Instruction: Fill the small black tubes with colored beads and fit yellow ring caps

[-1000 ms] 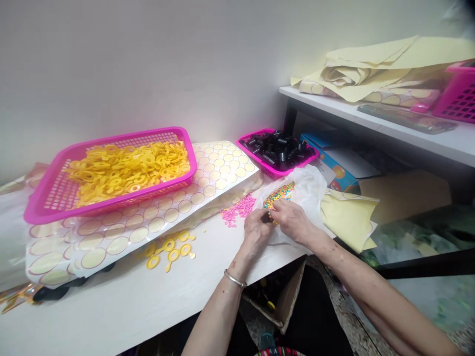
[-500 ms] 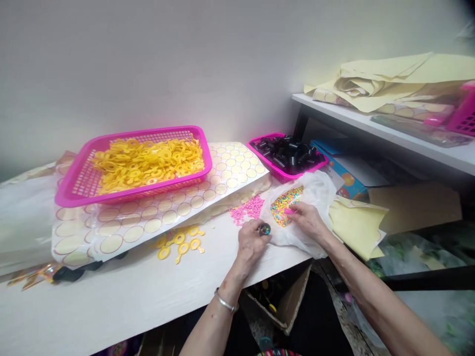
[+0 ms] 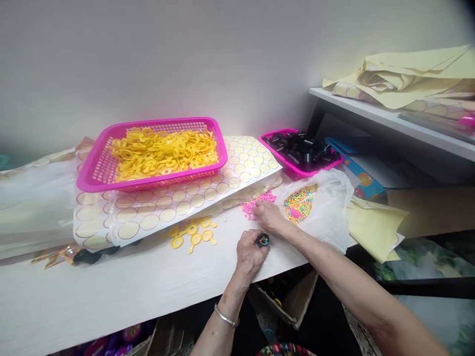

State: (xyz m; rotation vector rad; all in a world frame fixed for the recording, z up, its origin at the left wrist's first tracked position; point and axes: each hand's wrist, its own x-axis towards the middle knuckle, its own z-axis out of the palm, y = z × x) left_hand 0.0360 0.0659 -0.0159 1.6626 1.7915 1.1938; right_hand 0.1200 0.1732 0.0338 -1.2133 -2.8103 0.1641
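My left hand is wrapped round a small black tube, whose open top faces me with coloured beads visible inside. Just beyond it, my right hand reaches into a heap of small pink pieces on the table. Its fingers are drawn together at the heap's edge, and whatever is between them is hidden. Beside that hand lies a white plastic bag holding multicoloured beads. A pink scoop rests among the beads.
A pink basket of yellow ring-ended plastic pieces sits on sheets of round stickers. Several loose yellow pieces lie in front. Another pink basket holds black tubes. A shelf stands at right, an open carton below the table edge.
My right hand has let go of the pink scoop, leaving it in the beads, and moved left to the pink pieces. The tube now shows more beads near its top. The view has shifted slightly.
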